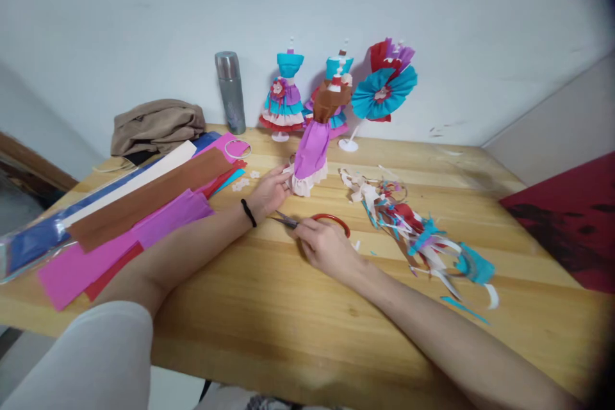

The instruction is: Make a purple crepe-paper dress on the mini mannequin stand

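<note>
- Right hand: fingers are wrapped around the scissors, blades pointing left toward the other wrist, orange-red handle loop sticking out past the knuckles.
- Left hand: fingertips are right at the pale ruffled hem of the little paper dress. Honestly can't tell if they're pinching it or just resting against it.
- That dress has a brown top and purple skirt, and it's upright just beyond both hands, in front of the other dressed-up stands.
- Black band on the left wrist, with small white flower cutouts on the table near it.
- Off to the right, a messy trail of paper scraps, mostly white, blue and red.
- Over on the left, overlapping colored sheets, partly under the left forearm.
- Way back: gray bottle, bunched brown cloth, blue-topped dress, big blue paper fan.
</note>
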Demonstrator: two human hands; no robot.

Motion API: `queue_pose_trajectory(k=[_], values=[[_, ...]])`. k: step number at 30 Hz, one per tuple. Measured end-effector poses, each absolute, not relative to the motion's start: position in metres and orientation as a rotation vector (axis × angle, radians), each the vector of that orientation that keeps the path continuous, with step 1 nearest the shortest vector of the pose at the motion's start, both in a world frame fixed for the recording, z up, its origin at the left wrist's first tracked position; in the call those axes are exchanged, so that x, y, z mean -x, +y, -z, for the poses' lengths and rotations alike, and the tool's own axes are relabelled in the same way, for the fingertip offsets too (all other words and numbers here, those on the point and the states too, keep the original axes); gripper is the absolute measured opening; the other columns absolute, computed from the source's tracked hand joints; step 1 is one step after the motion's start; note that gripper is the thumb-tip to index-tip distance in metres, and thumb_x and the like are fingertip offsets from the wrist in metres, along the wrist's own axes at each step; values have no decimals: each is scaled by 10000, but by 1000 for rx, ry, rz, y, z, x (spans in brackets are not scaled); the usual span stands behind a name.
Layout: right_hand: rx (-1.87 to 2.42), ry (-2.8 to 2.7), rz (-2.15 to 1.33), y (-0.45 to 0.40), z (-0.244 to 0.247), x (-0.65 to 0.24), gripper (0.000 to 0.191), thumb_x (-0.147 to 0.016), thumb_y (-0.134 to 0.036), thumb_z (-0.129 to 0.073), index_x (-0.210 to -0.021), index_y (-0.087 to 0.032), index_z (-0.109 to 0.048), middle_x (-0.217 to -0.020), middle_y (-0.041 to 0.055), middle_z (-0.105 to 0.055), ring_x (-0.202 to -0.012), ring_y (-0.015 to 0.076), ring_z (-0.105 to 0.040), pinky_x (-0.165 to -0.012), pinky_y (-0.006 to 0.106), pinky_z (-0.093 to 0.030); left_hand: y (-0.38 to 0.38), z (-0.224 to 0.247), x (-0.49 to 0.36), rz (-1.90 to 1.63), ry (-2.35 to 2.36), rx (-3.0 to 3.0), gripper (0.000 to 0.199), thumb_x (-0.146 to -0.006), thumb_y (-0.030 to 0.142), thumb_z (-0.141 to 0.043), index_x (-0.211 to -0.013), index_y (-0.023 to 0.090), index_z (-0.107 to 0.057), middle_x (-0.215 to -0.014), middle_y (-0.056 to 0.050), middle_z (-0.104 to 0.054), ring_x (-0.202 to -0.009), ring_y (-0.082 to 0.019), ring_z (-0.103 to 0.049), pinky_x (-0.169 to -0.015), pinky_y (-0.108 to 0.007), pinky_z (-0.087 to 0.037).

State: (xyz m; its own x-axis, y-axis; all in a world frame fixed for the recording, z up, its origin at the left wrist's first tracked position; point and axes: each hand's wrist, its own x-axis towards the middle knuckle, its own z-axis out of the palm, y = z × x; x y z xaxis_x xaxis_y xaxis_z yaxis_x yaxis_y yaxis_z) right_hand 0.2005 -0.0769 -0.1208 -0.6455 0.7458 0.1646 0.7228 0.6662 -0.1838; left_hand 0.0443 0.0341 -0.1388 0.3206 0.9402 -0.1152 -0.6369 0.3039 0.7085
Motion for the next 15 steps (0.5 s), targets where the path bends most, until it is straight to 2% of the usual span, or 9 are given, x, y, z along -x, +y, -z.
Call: queue_pose_trajectory(k=[5,9,15], values=[[1311,-2785,-37,-81,121,-191,305,-923,-86,-464,-1095,-168,-702,-1052,96,-711,-782,197,-666,-662,301,-395,36,141,-45,-1126,596,-606,349,-891,36,-540,-1216,135,-616,-1060,-120,-746,-978,-198,-711,-976,-372,-498],[1335,-2818,-20,-80,119,-189,313,-931,-86,-447,-1107,-175,-690,-1083,90,-702,-821,211,-676,-671,310,-394,37,143,-45,-1130,605,-591,370,-884,32,-549,-1233,140,-614,-1066,-123,-745,-991,-207,-710,-991,-388,-489],[1364,-2774,-57,-79,120,-190,295,-950,-103,-431,-1082,-185,-682,-1072,85,-704,-813,191,-668,-641,292,-363,34,141,-44,-1133,599,-603,339,-896,24,-521,-1195,143,-628,-986,-99,-753,-883,-174,-718,-955,-363,-515]])
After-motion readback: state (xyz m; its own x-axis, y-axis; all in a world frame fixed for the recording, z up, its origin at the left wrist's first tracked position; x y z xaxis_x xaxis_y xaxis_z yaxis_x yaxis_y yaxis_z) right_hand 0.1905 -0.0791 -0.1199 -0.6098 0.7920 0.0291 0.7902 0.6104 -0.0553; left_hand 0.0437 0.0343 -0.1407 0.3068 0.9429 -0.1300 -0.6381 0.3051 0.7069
